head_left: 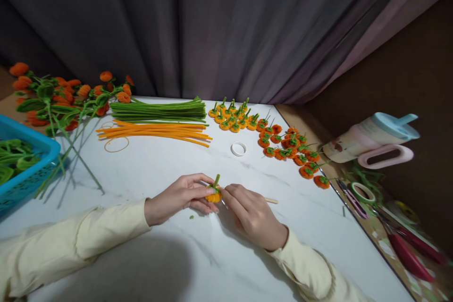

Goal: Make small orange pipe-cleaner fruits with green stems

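Note:
My left hand [191,196] is closed around a small yellow-orange fuzzy pumpkin [213,197], with its short green stem upright. Thumb and fingers grip it from the left. My right hand [249,210] is closed at the pumpkin's right side, fingertips against or very near it. A thin shiny tip [224,204] shows under its fingers, but what they hold is mostly hidden. The end of a light wooden stick [272,201] shows behind the right hand; whether that hand holds it, I cannot tell. A green scrap [191,217] lies on the white table [170,255] below.
Green pipe cleaners [159,111] and orange ones [155,132] lie behind. Finished yellow pumpkins [233,118] and orange ones [290,144] stand back right, near a white tape roll [238,149]. Left are a blue basket [31,165] and orange flowers [63,92]; right, a tumbler [368,137] and red-handled pliers [406,250].

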The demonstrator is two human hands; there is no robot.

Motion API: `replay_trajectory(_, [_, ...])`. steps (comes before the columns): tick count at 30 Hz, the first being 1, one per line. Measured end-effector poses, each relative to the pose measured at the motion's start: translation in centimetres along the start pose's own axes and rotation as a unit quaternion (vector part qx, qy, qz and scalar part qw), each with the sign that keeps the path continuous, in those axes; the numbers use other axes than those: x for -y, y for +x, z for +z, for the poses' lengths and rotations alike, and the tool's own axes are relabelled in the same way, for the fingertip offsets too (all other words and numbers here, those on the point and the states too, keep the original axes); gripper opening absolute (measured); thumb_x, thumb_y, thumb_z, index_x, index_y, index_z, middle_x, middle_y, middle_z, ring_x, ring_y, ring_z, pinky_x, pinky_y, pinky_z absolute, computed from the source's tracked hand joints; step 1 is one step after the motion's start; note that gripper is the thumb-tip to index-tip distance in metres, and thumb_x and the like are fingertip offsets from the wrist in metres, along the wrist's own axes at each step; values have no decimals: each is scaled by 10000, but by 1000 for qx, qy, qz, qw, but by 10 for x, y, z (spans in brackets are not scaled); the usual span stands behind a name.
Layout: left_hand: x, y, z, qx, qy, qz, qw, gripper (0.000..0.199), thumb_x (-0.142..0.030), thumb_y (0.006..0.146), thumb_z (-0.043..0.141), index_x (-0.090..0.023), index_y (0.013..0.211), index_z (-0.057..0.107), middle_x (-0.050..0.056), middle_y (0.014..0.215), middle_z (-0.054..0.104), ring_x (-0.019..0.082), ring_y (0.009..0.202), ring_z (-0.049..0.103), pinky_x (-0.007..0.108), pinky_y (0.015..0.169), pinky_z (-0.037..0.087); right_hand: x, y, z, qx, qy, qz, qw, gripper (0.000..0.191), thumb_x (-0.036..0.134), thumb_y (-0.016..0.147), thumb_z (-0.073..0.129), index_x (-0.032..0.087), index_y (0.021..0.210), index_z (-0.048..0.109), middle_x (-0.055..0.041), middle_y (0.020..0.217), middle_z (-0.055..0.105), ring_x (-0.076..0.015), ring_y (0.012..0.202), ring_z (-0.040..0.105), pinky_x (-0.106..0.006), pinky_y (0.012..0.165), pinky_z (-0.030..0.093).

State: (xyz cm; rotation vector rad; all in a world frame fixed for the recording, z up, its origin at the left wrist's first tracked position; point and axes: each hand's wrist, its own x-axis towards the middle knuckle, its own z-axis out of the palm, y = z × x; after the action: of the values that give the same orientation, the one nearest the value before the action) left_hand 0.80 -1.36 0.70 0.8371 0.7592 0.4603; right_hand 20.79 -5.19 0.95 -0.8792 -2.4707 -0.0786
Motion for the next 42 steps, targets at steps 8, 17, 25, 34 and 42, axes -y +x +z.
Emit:
replay_trajectory(8, [-1,2,-3,18,-6,-14,1000,214,-235,738,675,-108,882,578,55,596,664,110,507,608,194,526,471,-3,0,-2,-34,1,-52,998,247,31,883,335,51,1046,519,-142,885,653,-220,847,586,-312,635,505])
replay_trajectory(17, [-2,3,-7,-41,88,131,987,307,-302,787,625,-118,1017,538,46,688,648,149,597,632,256,584,500,-11,3,-18,109,51,164,979,142,195,881,469,159,982,563,-84,892,606,-202,866,537,-311,706,465])
replay_trajectory(25, [6,-1,-4,-44,132,195,971,212,-253,809,582,-167,942,442,18,719,626,138,655,628,254,626,518,-13,-2,-17,250,-54,195,947,162,77,846,410,154,835,551,-58,788,550,-189,713,492,-294,605,394])
replay_trajectory(34, [11,-1,-4,-125,265,253,922,327,-236,808,553,-184,1129,519,65,1084,632,183,969,625,272,813,545,5,11,-33,187,404,383,809,272,267,915,398,195,1110,572,16,698,512,-74,548,421,-190,514,361])
replay_trajectory(42, [16,5,-7,-169,271,274,907,265,-257,804,563,-168,1041,484,81,1039,658,194,967,639,273,793,560,18,23,-29,107,667,529,514,403,376,877,501,211,1244,513,37,643,524,2,304,201,-128,253,209])
